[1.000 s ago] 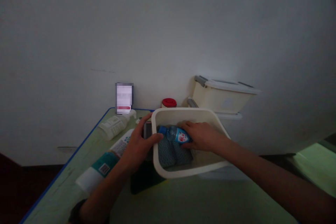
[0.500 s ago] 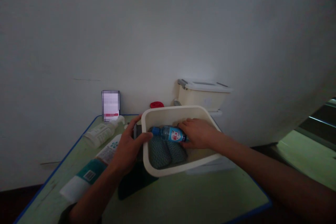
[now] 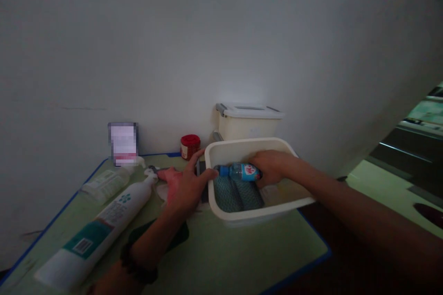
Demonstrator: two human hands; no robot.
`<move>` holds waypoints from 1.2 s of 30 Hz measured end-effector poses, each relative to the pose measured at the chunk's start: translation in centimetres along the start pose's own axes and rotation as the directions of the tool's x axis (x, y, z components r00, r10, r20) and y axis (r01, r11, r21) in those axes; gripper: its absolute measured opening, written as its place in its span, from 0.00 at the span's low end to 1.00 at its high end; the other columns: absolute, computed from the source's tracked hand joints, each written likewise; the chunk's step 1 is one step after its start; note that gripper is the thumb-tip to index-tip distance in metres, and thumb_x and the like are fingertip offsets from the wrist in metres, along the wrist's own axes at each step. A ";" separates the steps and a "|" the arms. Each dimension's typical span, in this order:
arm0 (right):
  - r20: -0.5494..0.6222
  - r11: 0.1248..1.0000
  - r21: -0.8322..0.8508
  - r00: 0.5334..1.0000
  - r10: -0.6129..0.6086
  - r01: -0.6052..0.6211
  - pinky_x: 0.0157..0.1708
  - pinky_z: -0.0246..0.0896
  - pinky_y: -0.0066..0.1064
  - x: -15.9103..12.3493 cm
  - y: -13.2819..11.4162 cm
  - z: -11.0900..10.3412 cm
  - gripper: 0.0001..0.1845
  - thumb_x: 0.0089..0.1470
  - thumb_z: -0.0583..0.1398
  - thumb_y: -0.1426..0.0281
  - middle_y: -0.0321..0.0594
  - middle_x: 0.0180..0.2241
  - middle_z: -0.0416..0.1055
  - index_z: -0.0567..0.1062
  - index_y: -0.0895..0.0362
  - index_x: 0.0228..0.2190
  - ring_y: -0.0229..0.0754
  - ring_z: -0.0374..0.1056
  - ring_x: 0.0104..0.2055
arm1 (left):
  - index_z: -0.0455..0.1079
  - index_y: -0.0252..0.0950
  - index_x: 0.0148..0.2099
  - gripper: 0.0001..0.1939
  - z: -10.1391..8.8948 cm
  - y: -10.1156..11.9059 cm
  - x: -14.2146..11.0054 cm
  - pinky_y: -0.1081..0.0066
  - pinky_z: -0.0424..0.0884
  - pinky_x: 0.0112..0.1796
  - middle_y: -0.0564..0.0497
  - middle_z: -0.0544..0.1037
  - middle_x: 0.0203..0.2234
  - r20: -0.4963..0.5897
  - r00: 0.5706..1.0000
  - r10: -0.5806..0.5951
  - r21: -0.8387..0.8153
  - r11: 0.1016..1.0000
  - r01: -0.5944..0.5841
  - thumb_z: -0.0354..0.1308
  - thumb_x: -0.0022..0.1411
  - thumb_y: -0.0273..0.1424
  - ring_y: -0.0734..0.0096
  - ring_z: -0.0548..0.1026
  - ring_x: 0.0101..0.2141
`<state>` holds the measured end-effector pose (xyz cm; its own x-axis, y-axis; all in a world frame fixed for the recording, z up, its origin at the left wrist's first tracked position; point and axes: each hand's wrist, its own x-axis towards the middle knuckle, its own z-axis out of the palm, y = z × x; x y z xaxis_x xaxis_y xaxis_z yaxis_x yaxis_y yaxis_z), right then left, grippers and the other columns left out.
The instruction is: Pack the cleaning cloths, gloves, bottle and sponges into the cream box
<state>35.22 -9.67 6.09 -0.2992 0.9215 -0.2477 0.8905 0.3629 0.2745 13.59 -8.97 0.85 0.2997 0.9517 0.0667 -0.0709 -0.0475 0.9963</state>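
My left hand (image 3: 188,189) grips the left rim of a cream plastic bin (image 3: 258,214), thumb over the edge and fingers outside. My right hand (image 3: 272,166) reaches down inside the bin, close against the base end of a small clear bottle (image 3: 240,172) with a blue cap and blue label. Its fingers are hidden behind the bottle and below the hand. The bottle lies on its side on two grey-green mesh sponges (image 3: 238,196). At the bin's bottom right, a pale item (image 3: 272,192) shows in part.
Left on the green table (image 3: 235,258) lie a long white bottle (image 3: 100,235) with a teal label and a clear pump bottle (image 3: 107,183). A phone-like screen (image 3: 123,144), red roll (image 3: 190,146) and lidded box (image 3: 249,122) stand by the wall. Pink item (image 3: 171,179) and dark pad (image 3: 178,233) lie near my left arm.
The bin has shifted right across the table, over its right edge, with my left hand on it. My right hand has slid off the bottle's label to behind its base, deeper inside.
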 end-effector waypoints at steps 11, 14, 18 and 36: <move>-0.185 0.985 0.146 0.981 -0.061 0.088 0.31 0.59 0.34 -0.6 -1.5 0.8 0.27 0.44 0.60 0.60 0.47 0.39 0.74 0.68 0.59 0.45 0.49 0.70 0.37 | 0.59 0.42 0.57 0.35 -2.3 0.5 -1.8 0.66 0.72 0.28 0.47 0.73 0.42 -0.132 0.991 0.028 0.050 0.999 -0.022 0.61 0.45 0.33 0.59 0.74 0.32; -0.252 0.982 0.146 0.964 -0.084 0.123 0.31 0.60 0.34 0.4 -3.5 0.2 0.25 0.48 0.58 0.58 0.48 0.40 0.73 0.67 0.60 0.45 0.50 0.70 0.38 | 0.61 0.43 0.56 0.33 -4.6 1.1 -2.6 0.68 0.72 0.27 0.49 0.74 0.37 -0.179 0.984 0.020 0.068 0.998 -0.008 0.61 0.44 0.33 0.62 0.74 0.30; -0.309 0.977 0.105 0.940 -0.146 0.186 0.37 0.61 0.37 2.9 -6.4 0.2 0.23 0.50 0.59 0.60 0.50 0.43 0.71 0.67 0.62 0.44 0.52 0.68 0.43 | 0.62 0.43 0.55 0.32 -7.0 1.0 -3.4 0.69 0.72 0.28 0.49 0.73 0.38 -0.276 0.960 0.039 0.095 0.995 -0.013 0.60 0.44 0.32 0.61 0.74 0.33; -0.562 0.969 0.214 0.797 0.222 -0.119 0.52 0.53 0.48 -0.5 -4.3 2.6 0.18 0.46 0.58 0.78 0.50 0.54 0.58 0.74 0.56 0.41 0.56 0.56 0.56 | 0.58 0.44 0.56 0.32 -8.4 0.2 -2.8 0.71 0.70 0.21 0.53 0.73 0.30 -0.250 0.963 -0.100 -0.082 0.993 0.082 0.59 0.47 0.29 0.69 0.73 0.22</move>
<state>32.40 -12.01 2.64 -0.2333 0.8927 0.3854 0.9724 0.2126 0.0963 4.75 -9.13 0.43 0.0584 0.9971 -0.0486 -0.1239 0.0555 0.9907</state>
